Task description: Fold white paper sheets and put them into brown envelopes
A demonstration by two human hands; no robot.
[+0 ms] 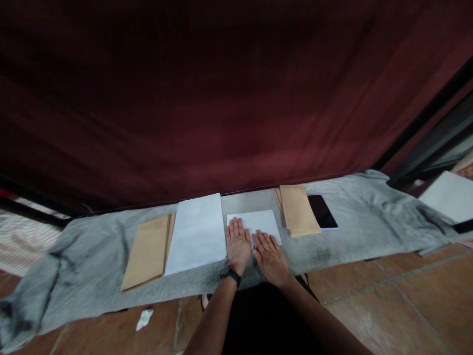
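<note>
A small white sheet of paper [263, 220], which looks folded, lies in front of me on the grey cloth. My left hand [238, 242] rests flat on its left part, fingers stretched out and pointing away from me. My right hand [271, 256] lies flat over its near right part, fingers spread. Neither hand grips anything. To the left, close to my left hand, is a larger stack of white paper [197, 231]. The palms hide the near edge of the small sheet.
Brown envelopes [148, 246] lie left of the white stack. More brown envelopes [300, 211] sit on the right, beside a dark-screened phone or tablet [322, 212]. Grey cloth [354, 246] covers the narrow table. Behind it hangs a dark red curtain [236, 123]. A white scrap [144, 319] lies on the tiled floor.
</note>
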